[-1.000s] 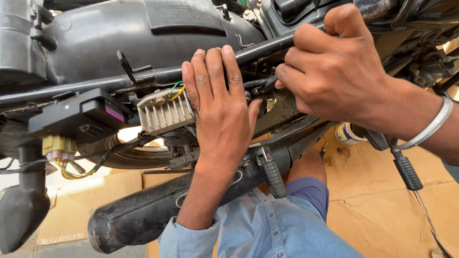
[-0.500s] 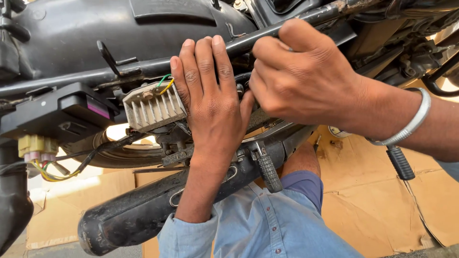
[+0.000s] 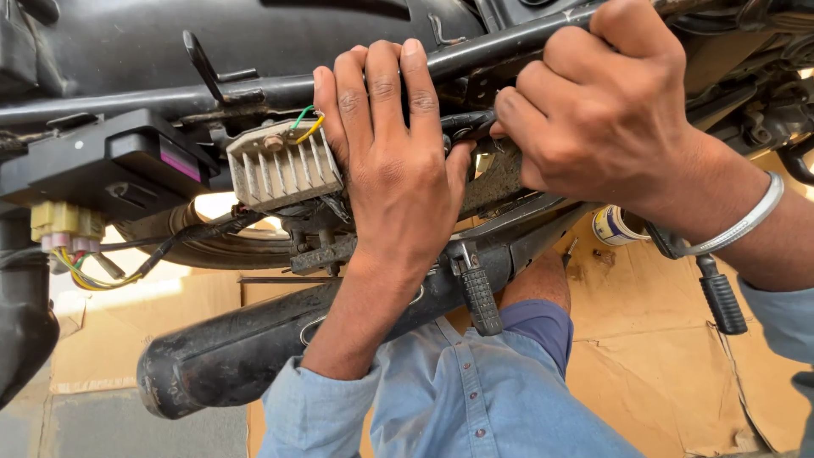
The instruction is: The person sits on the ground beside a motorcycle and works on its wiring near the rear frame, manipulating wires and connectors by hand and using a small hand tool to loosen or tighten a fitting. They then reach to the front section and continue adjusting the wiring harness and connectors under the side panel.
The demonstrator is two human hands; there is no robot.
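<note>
1. Head view looks at the underside of a motorcycle frame (image 3: 254,85), with both hands raised to it.
2. Left hand (image 3: 394,170) lies flat, fingers together and straight, pressed against the frame just right of a finned metal regulator (image 3: 284,170); its grip holds nothing that can be seen.
3. Right hand (image 3: 606,110) is curled in a narrow grip around a dark part (image 3: 466,125) at the frame tube; what sits inside the fist is hidden.
4. Green and yellow wires (image 3: 305,125) rise from the top of the regulator, touching the left forefinger's side.
5. Black box (image 3: 127,165) sits left of the regulator, with a pale plug (image 3: 64,225) under it.
6. Exhaust pipe (image 3: 246,348) runs below the left wrist; a footpeg (image 3: 479,297) hangs beside it.
7. Silver bangle (image 3: 746,220) circles the right wrist.
8. Cardboard (image 3: 661,339) covers the floor, with a small tin (image 3: 615,225) on it.
</note>
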